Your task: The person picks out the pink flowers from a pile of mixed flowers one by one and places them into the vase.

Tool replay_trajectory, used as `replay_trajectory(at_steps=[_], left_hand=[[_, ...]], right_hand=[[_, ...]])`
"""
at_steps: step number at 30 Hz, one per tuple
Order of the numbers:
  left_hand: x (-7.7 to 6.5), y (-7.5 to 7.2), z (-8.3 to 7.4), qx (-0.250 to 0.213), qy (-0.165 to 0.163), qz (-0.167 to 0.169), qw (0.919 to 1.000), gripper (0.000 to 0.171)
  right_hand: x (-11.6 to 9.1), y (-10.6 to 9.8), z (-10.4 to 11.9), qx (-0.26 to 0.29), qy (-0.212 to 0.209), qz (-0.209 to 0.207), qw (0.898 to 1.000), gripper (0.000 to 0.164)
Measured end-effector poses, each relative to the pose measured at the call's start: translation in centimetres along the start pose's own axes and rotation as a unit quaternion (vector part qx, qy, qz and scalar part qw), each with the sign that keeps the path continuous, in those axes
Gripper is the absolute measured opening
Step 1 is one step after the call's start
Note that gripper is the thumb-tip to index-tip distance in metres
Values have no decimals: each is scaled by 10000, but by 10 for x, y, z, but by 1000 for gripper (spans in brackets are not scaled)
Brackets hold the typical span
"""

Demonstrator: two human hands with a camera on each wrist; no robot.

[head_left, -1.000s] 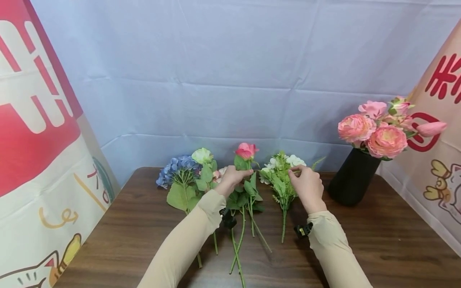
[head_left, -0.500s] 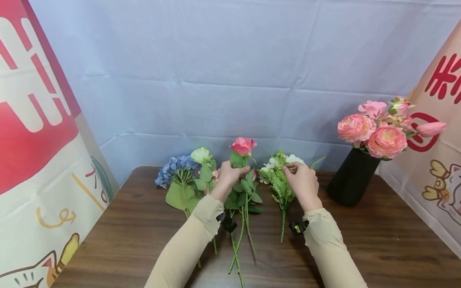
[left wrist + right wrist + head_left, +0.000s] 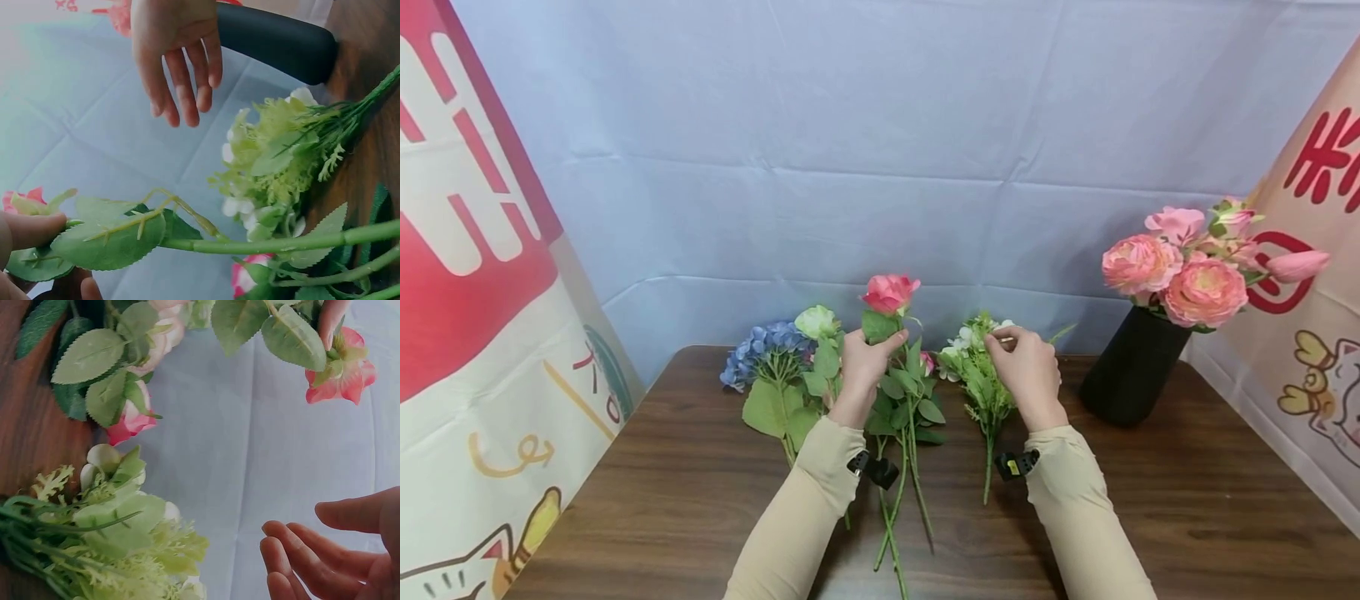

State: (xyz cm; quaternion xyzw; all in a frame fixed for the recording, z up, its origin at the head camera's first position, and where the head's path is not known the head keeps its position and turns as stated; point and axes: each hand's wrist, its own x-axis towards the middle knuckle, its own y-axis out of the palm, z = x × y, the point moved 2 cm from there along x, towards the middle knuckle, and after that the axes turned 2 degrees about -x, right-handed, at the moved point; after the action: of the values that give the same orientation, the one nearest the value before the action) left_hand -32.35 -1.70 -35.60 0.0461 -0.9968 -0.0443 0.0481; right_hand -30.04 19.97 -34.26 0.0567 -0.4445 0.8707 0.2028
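My left hand (image 3: 861, 367) pinches the stem of a pink rose (image 3: 889, 294) just below its bloom, thumb and fingers around it. The rose's leafy stem (image 3: 262, 244) slants down toward the table in the left wrist view. To the right, my right hand (image 3: 1026, 371) hovers over a bunch of white flowers with feathery greenery (image 3: 987, 387), holding nothing. Its loosely bent fingers (image 3: 300, 556) and thumb stand apart in the right wrist view. Another pink-edged rose (image 3: 130, 419) lies low between the held rose and the white bunch.
A blue hydrangea (image 3: 763, 354) and a pale green-white rose (image 3: 817, 322) lie at the left, on the brown table (image 3: 685, 483). A black vase (image 3: 1131, 367) with pink flowers (image 3: 1206, 292) stands at the right. Light cloth (image 3: 880, 150) hangs behind; several stems cross near the front.
My left hand has drawn the pink rose up and to the left, its stem end swinging left. My right hand has shifted slightly left.
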Motion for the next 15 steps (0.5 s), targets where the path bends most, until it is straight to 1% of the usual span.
replay_trajectory(at_steps=[2,4,6,7,9,11,14,15], left_hand=[[-2,-1,-4,-102,160,-49,9998,22],[-4,-1,-8,-238,297,-84,9992,23],[-6,-2,-12,-407,431,-110,9982,24],[-7,-2,-14,-454,494,-125,9977,24],[-9,-4,-18,-572,567,-162,9966,25],[-11,-6,-22,-638,645,-191,9957,25],[-13,-9,-27,-720,684,-211,9948,26],[-14,-10,-28,-761,689,-222,9945,26]], right_hand=[[25,26,-28,-75,-39,-324,9994,40],[27,26,-27,59,-19,-333,9994,42],[37,36,-38,150,-191,-517,9984,45],[36,35,-36,151,-254,-509,9983,44],[13,8,-4,393,-184,-215,9988,48],[11,7,0,432,-280,-295,9982,45],[-6,-13,26,430,-363,-260,9981,40],[-7,-14,29,427,-440,-282,9977,39]])
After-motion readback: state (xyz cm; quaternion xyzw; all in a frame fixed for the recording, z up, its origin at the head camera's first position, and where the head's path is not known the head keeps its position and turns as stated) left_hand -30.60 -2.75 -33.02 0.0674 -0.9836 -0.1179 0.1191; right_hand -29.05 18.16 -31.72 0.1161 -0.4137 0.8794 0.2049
